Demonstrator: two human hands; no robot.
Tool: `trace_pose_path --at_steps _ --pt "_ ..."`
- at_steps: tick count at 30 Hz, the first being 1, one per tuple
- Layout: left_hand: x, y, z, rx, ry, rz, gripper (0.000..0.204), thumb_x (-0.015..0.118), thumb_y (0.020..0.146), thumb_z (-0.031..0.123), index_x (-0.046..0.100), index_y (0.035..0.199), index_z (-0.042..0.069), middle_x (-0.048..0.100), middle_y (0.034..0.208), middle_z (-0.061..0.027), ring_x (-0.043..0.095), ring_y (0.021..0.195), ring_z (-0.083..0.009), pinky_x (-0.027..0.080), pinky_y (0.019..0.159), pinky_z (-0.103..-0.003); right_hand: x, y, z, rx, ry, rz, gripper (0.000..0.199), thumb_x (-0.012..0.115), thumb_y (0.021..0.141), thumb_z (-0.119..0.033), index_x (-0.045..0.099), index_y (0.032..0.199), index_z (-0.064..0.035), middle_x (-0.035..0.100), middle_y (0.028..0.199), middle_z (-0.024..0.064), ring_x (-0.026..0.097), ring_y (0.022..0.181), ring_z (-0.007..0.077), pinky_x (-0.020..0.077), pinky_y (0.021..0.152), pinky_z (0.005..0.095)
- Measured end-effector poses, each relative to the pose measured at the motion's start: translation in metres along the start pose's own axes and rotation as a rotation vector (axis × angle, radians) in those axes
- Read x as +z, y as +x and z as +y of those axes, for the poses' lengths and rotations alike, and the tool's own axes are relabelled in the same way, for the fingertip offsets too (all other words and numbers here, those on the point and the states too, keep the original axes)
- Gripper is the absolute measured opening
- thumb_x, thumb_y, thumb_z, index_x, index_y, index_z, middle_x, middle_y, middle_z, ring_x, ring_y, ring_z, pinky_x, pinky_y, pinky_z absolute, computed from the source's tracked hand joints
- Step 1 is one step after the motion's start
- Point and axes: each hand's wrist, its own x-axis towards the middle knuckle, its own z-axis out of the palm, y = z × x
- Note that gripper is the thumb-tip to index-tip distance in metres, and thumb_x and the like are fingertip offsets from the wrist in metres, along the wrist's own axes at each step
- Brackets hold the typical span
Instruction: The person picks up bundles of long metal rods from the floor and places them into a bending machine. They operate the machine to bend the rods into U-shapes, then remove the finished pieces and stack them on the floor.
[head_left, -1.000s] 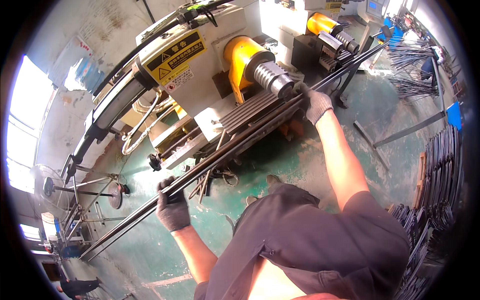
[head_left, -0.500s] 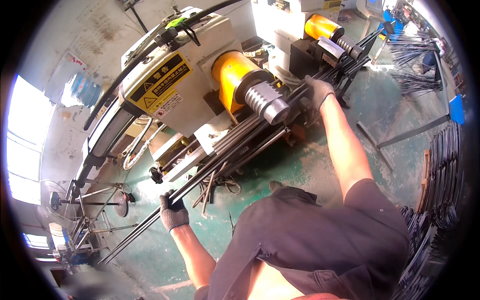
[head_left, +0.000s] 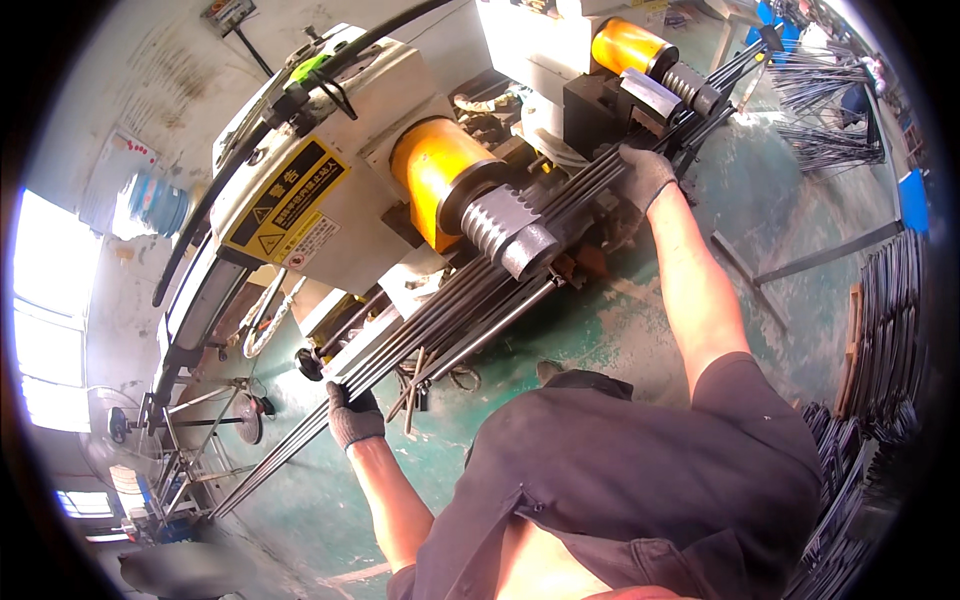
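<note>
A bundle of long thin dark metal rods (head_left: 425, 328) slants from the lower left to the upper right, passing below a ridged metal roller (head_left: 500, 230) on a yellow cylinder (head_left: 432, 180). My left hand (head_left: 354, 416), in a dark knit glove, is closed around the rods near their lower left end. Farther up, my gloved right hand (head_left: 645, 178) grips the same bundle just short of a second ridged roller (head_left: 690, 88). Its fingertips are partly hidden behind the rods. The rods' free ends stick out past my left hand.
The white machine body (head_left: 330, 200) carries a yellow warning label and a black hose. A second yellow cylinder (head_left: 625, 45) stands farther back. Stacked rods (head_left: 890, 330) and a metal frame (head_left: 830, 255) lie to the right. A fan (head_left: 118, 425) stands at the left.
The view has shifted, so the machine sits farther left. Between my hands the rods look more spread out side by side. Both hands keep their grip.
</note>
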Motion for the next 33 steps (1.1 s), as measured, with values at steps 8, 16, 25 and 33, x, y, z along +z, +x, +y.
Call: trace_pose_path --at_steps 8,16,25,33 --pt "-0.032 0.008 0.002 -0.152 -0.118 -0.294 0.034 0.058 0.108 0.028 0.067 0.126 0.0 0.071 0.131 -0.0154 0.063 0.127 -0.0305 0.049 0.113 -0.05 0.103 -0.078 0.064 -0.224 -0.414 0.324 0.057 0.078 0.094 -0.041 0.066 0.129 0.0014 0.069 0.13 0.018 0.062 0.122 0.0325 0.051 0.101 0.0482" --pt "-0.095 0.048 0.061 0.061 -0.098 -0.206 0.029 0.058 0.108 0.019 0.065 0.124 -0.003 0.071 0.125 -0.0171 0.067 0.12 -0.0316 0.053 0.109 -0.047 0.061 -0.031 0.01 -0.177 -0.061 0.329 0.033 0.074 0.101 -0.032 0.071 0.117 -0.0034 0.075 0.111 0.0128 0.072 0.102 0.0286 0.0586 0.094 0.0458" --pt "-0.008 -0.012 -0.04 -0.023 -0.008 -0.316 0.034 0.063 0.107 0.023 0.063 0.13 -0.001 0.07 0.128 -0.0175 0.066 0.121 -0.0333 0.052 0.11 -0.05 0.074 -0.052 0.14 -0.281 -0.422 0.066 0.033 0.077 0.096 -0.012 0.068 0.124 0.0049 0.073 0.115 0.0123 0.072 0.1 0.0258 0.0576 0.089 0.0382" --pt "-0.009 -0.034 -0.044 -0.191 -0.138 -0.33 0.052 0.053 0.111 0.035 0.051 0.147 -0.002 0.058 0.147 -0.0225 0.055 0.137 -0.0388 0.041 0.121 -0.056 0.072 -0.048 0.105 -0.25 -0.587 0.179 0.038 0.07 0.101 -0.021 0.067 0.125 0.0076 0.075 0.108 0.0104 0.071 0.094 0.0234 0.0576 0.084 0.0374"
